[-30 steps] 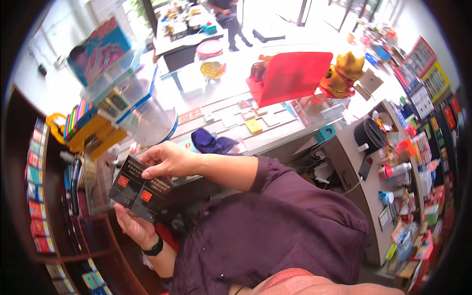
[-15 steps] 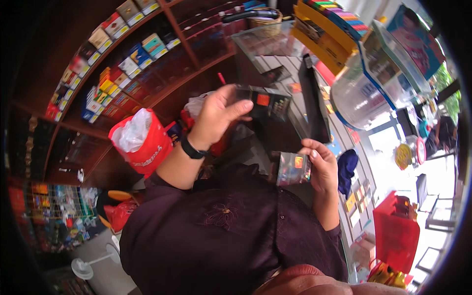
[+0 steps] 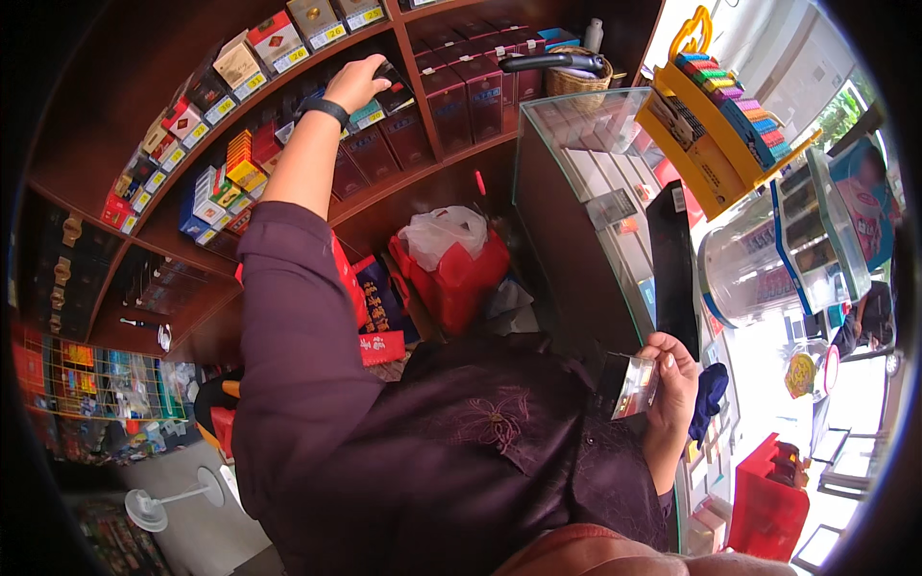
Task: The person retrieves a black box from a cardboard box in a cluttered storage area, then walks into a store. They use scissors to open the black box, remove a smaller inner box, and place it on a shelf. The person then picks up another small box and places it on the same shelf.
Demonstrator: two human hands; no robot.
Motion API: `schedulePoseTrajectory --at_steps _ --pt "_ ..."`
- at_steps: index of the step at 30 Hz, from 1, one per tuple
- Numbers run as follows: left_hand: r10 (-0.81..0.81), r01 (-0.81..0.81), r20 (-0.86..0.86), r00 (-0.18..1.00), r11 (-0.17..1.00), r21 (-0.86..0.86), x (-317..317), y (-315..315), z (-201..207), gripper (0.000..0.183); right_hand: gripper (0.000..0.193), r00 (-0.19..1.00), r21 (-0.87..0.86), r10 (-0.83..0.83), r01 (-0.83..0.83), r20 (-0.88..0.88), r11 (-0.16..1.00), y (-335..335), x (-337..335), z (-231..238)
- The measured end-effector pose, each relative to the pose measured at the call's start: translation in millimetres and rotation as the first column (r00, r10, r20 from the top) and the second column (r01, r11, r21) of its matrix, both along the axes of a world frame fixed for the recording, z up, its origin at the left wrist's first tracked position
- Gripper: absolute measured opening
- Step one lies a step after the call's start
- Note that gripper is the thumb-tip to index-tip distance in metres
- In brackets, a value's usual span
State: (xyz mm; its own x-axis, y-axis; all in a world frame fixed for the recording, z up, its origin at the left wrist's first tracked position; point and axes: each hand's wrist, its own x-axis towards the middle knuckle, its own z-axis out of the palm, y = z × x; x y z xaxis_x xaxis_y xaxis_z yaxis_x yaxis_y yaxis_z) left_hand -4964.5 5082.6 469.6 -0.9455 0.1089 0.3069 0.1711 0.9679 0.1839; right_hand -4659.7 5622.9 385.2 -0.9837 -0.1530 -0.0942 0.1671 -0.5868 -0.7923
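Observation:
My left hand (image 3: 355,84) reaches up to the shelf at the upper left, its fingers closed on a small dark box (image 3: 395,93) among the row of packs there. Part of that box is behind my fingers. Close to my chest on the right, my right hand (image 3: 674,384) pinches a small dark pack (image 3: 629,386) with a shiny clear face by its edge. A black wristband (image 3: 325,110) circles my left wrist.
Wooden shelves (image 3: 413,77) carry rows of small boxes with price tags. A glass counter (image 3: 576,192) runs along the right, bearing a yellow display stand (image 3: 706,158) and a clear plastic tub (image 3: 749,264). Below the shelf stands a red bag (image 3: 466,288) with white plastic on top.
My left hand has moved from in front of my chest up to the shelf with the dark box. My right hand still holds its pack and has shifted slightly right and down in view.

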Motion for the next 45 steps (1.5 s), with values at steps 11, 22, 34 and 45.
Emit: schedulePoseTrajectory --at_steps 11,22,34,45 --pt "0.030 -0.012 0.069 0.997 0.968 -0.253 -78 -30 -14 0.030 0.037 0.997 0.016 -0.081 0.080 0.017 0.997 -36 -12 2" --pt "-0.059 0.096 0.164 0.985 0.969 -0.228 -103 -36 -10 0.034 0.037 0.996 0.066 -0.092 0.090 0.016 0.994 -52 -13 7" --pt "0.011 -0.020 -0.037 0.999 0.965 -0.260 -103 -50 -26 0.035 0.038 0.996 0.134 -0.083 0.081 0.015 0.988 -53 -11 9" --pt "0.008 0.038 0.125 0.992 0.932 -0.360 -94 -54 -18 0.035 0.037 0.996 0.172 -0.080 0.075 0.024 0.982 -57 -10 15"
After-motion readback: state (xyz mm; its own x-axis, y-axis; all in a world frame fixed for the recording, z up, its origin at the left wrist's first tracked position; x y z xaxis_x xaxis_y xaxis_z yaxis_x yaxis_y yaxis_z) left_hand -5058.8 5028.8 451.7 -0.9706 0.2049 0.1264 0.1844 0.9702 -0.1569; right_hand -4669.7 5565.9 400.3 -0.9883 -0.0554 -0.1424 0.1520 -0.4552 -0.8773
